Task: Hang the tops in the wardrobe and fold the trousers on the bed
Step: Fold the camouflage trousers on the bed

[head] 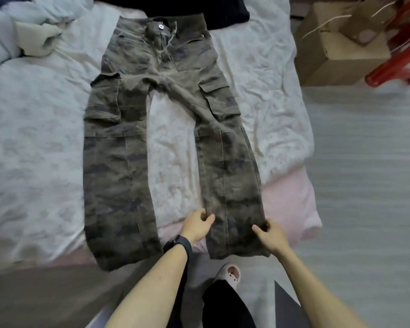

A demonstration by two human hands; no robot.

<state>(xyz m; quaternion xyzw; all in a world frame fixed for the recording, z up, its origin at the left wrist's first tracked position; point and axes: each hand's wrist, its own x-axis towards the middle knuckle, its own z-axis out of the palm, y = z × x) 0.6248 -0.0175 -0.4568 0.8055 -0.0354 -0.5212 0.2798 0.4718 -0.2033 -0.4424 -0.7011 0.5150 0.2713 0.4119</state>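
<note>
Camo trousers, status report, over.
Left hand and right hand both pinch one leg's edges near the hem. Camo trousers flat, unfolded on bed. Nothing lying across them.

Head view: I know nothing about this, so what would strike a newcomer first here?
Camouflage trousers lie spread flat on the white bed, waist at the far end and legs apart. The left hand and right hand pinch the two edges of the right-side leg near its hem. A cardboard box sits on the floor at upper right.
</note>
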